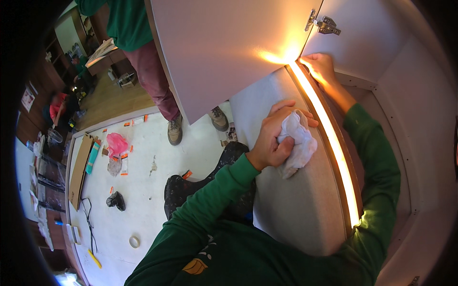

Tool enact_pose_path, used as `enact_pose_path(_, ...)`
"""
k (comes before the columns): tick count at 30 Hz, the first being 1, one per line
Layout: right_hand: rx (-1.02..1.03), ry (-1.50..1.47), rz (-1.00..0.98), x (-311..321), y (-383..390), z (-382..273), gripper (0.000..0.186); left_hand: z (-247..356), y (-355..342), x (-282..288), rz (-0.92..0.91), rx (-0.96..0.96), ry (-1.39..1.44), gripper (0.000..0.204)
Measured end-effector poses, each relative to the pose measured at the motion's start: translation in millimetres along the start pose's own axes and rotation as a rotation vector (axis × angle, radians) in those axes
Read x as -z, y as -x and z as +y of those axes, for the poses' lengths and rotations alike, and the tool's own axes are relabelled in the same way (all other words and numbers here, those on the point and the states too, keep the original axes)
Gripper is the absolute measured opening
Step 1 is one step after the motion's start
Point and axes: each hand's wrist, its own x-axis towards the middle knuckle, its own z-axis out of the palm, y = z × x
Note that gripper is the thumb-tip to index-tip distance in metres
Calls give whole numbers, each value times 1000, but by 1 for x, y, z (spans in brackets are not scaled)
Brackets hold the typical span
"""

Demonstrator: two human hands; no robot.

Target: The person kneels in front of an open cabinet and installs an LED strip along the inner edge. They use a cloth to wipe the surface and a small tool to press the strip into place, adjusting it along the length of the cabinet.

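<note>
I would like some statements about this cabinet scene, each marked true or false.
1. The left hand holds a white cloth on the panel. True.
2. The right hand holds a screwdriver. False: it holds no tool; its fingers rest at the end of the light strip.
3. The light strip is lit. True.
4. The cabinet door is shut. False: it stands open.
5. Another person stands on the floor. True.

The open pale cabinet door [214,52] walls off the left; the grey shelf panel [296,209] lies bare below the crumpled white cloth [298,143].
</note>
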Motion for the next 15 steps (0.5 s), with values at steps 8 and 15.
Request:
enact_pose_path(8, 61, 107, 93, 1, 5, 1, 27, 2, -1, -4, 59, 11, 17, 42)
enact_pose_path(15, -64, 66, -5, 13, 21, -21, 25, 4, -3, 2, 2, -13, -2, 36)
